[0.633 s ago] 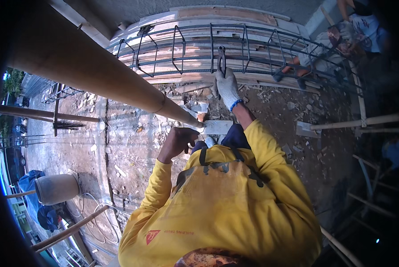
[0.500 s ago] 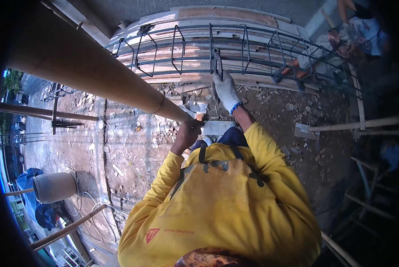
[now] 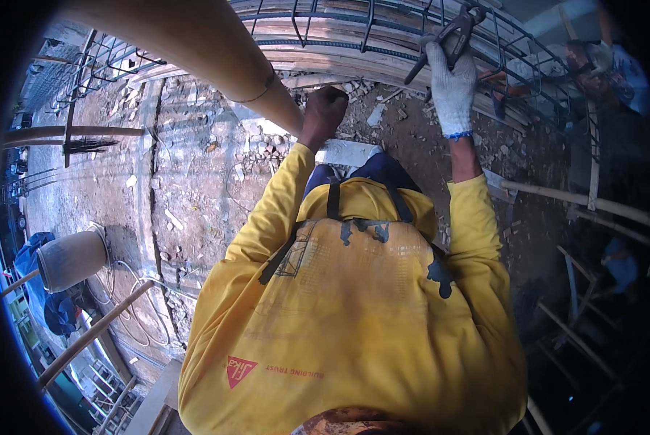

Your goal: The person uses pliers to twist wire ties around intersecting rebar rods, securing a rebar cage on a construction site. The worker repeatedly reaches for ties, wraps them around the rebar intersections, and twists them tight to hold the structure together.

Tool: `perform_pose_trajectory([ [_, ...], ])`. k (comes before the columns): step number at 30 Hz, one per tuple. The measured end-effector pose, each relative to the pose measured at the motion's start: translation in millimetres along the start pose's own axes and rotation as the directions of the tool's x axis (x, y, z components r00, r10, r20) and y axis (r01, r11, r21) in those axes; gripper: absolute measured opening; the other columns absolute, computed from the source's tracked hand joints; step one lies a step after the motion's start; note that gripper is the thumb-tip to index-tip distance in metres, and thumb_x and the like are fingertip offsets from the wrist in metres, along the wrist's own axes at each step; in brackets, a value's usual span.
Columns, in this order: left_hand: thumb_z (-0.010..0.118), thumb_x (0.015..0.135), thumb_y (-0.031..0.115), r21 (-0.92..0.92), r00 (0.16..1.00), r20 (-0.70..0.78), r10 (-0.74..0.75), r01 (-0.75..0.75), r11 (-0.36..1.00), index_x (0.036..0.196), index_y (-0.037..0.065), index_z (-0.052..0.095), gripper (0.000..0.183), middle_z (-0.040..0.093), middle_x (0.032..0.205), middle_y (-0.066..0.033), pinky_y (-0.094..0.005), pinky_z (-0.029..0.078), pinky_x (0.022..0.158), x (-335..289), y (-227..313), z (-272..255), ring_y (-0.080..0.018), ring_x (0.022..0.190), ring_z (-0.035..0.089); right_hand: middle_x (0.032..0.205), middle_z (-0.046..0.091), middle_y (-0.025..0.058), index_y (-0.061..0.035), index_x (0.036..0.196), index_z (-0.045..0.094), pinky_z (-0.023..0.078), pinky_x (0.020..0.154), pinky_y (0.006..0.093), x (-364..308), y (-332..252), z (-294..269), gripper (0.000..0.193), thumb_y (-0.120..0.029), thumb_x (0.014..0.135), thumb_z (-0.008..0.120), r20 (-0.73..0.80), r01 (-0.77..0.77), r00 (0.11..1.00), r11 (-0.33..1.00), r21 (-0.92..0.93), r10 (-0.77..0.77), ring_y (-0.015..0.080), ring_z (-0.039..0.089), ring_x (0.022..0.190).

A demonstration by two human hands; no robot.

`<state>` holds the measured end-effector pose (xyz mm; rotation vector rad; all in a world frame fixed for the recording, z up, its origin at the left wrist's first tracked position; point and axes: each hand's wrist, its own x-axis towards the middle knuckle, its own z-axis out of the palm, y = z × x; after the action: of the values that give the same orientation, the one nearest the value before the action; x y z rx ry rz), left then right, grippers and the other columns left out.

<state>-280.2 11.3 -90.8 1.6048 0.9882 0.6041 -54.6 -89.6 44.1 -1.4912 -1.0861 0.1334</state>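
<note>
At the left, a thick pole (image 3: 194,43) slants down beside the bare left hand (image 3: 325,114), whose fingers curl closed; contents cannot be told. Mid-view runs the rebar cage (image 3: 369,27). Rightward, before its bars, the gloved right hand (image 3: 453,83) grips metal pincers (image 3: 461,32); good handling calls for a firm hold, glove fabric clear of the pivot.

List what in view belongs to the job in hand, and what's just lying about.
Apparently in use:
- pincers, held in the gloved right hand
- rebar cage, close by that hand

The curled left hand's contents are unclear.

Apparently just lying about:
- stacked boards behind the cage
- rubble on the ground
- barrel
- blue sheeting
</note>
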Motion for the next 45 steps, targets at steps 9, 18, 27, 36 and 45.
perform_pose_trajectory([
  [9, 0.063, 0.087, 0.013, 0.207, 0.917, -0.226, 0.327, -0.283, 0.937, 0.096, -0.004, 0.08, 0.026, 0.075, 0.073, -0.0177, -0.0399, 0.058, 0.069, 22.1, -16.5, 12.7, -0.0275, 0.068, 0.075, 0.088, 0.073, 0.0223, 0.0027, 0.101, 0.071, 0.053, 0.071, 0.0477, 100.1, 31.4, -77.6, 0.03, -0.026, 0.104, 0.065, -0.349, -0.018, 0.91, 0.821, -0.571, -0.223, 0.0404, 0.071, 0.08],
  [18, 0.065, 0.092, 0.007, -0.428, 0.95, -0.271, -0.152, 0.023, 0.903, 0.102, -0.005, 0.075, 0.018, 0.07, 0.079, -0.0131, -0.0307, 0.046, 0.047, 88.7, 11.3, 33.6, -0.021, 0.059, 0.066, 0.098, 0.078, 0.0172, -0.002, 0.109, 0.073, 0.057, 0.083, 0.0476, 108.3, 145.4, -76.3, 0.052, -0.052, 0.093, 0.076, -0.115, -0.126, 0.991, 0.713, -0.689, 0.064, 0.0379, 0.075, 0.093],
  [27, 0.068, 0.1, 0.009, -0.71, 0.958, -0.144, -0.249, 0.076, 0.7, 0.127, 0.0, 0.071, 0.028, 0.061, 0.076, 0.0008, -0.0257, 0.041, 0.05, 142.6, 23.7, 31.7, -0.0078, 0.06, 0.052, 0.113, 0.074, 0.0163, -0.0097, 0.113, 0.075, 0.056, 0.092, 0.0499, 110.9, 73.9, -32.4, 0.026, -0.03, 0.096, 0.075, -0.034, 0.216, 0.953, 0.749, -0.627, -0.302, 0.0375, 0.07, 0.107],
  [36, 0.077, 0.086, 0.001, -0.059, 0.901, -0.055, 0.43, -0.432, 0.9, 0.097, 0.004, 0.073, 0.011, 0.072, 0.119, -0.0106, -0.0347, 0.059, 0.084, 182.2, 7.9, 37.8, -0.024, 0.107, 0.068, 0.149, 0.059, 0.0235, -0.0063, 0.116, 0.077, 0.045, 0.117, 0.0484, 146.0, 103.1, 97.3, 0.028, -0.027, 0.098, 0.071, 0.361, 0.221, 0.93, 0.892, -0.395, -0.071, 0.0417, 0.053, 0.139],
  [45, 0.072, 0.098, 0.011, -0.656, 0.992, -0.024, -0.125, 0.079, 0.751, 0.107, -0.004, 0.076, 0.018, 0.075, 0.093, -0.0097, -0.0286, 0.052, 0.065, 162.1, 43.9, 38.7, -0.0151, 0.074, 0.067, 0.121, 0.073, 0.0197, -0.0046, 0.095, 0.081, 0.051, 0.106, 0.0445, 155.2, 78.9, 113.3, 0.028, -0.031, 0.091, 0.077, 0.25, 0.023, 0.963, 0.896, -0.443, 0.099, 0.037, 0.067, 0.121],
])
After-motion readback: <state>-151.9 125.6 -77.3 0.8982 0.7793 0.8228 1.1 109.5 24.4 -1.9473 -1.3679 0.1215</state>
